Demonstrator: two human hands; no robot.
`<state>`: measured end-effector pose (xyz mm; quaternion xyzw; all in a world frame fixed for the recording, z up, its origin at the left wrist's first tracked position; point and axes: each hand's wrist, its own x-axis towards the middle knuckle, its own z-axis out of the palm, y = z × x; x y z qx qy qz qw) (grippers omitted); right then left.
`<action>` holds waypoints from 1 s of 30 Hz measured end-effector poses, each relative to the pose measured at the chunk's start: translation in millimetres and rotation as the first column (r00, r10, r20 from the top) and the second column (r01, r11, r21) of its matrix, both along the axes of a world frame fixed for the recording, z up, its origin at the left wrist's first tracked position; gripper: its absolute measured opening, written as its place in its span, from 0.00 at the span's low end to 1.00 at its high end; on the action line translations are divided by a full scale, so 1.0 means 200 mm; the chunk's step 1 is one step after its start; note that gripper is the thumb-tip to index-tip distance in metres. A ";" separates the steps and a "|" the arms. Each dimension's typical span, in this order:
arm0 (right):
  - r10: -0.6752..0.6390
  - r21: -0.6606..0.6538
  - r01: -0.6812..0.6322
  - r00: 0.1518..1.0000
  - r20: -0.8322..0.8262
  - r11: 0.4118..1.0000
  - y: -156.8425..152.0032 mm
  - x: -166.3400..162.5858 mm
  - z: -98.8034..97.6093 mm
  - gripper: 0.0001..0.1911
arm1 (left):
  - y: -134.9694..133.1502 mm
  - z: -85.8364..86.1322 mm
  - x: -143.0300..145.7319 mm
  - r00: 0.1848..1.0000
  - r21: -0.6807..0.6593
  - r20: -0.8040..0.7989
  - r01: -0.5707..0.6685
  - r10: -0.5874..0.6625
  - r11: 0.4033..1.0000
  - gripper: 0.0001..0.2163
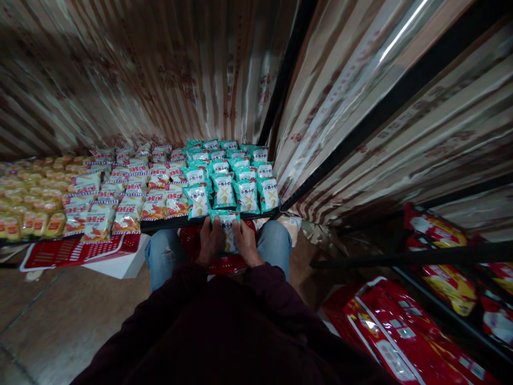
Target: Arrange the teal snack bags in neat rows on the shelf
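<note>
Between my legs, just in front of the shelf edge, a teal and white snack packet (228, 235) is held upright by both hands. My left hand (211, 240) grips its left side, and my right hand (246, 241) grips its right side, thumbs on the front. Directly beyond it stand rows of matching teal packets (223, 191) on the low shelf, leaning back. To their left are rows of white and orange snack packets (154, 204). Under my hands, partly hidden by them and the packet, is a red basket (227, 264).
Yellow wrapped snacks (34, 195) fill the shelf's left end. Below it are another red basket (76, 254) and a white box (124, 262). A black metal post (320, 182) rises at the shelf's right. Large red bags (401, 331) lie at the lower right.
</note>
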<state>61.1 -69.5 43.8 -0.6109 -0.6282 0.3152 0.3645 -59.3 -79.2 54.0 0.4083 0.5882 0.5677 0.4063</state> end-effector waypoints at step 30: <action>0.042 -0.038 -0.051 0.977 -0.210 0.998 -0.02 0.02 0.05 0.32 | -0.07 0.02 -0.01 0.999 -0.065 -0.006 0.049 -0.050 0.997 0.23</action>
